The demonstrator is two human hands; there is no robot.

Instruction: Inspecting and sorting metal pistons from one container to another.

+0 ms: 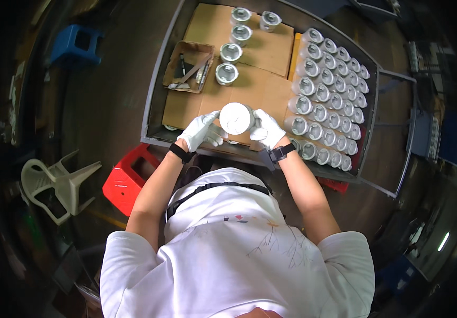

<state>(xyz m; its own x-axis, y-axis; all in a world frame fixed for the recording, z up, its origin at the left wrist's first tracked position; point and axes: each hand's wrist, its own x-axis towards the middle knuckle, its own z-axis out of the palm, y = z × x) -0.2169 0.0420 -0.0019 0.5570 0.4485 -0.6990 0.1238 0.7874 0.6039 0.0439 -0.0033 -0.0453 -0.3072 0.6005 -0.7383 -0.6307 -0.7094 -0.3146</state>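
White-gloved left fingers [211, 116] and right fingers [261, 117] hold a round silvery part [236, 118].

We see a dark floor [125, 103] with a blue stool [63, 46] at ten o'clock, a pale chair [68, 186] and nearer red stool [118, 186] around nine, a lit tube [443, 241] at four.

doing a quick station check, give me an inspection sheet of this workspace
surface: cardboard lining a dark-rimmed table
job's things: white round part between the hands; five loose cylindrical parts beyond; similar parts in rows at right
clutter: open box holding a black pen-like item
grippers: gloved right hand grips the part's right side; gloved left hand at its left, grip unclear
cables: nothing seen
surroundings: red stool, blue stool, pale chair
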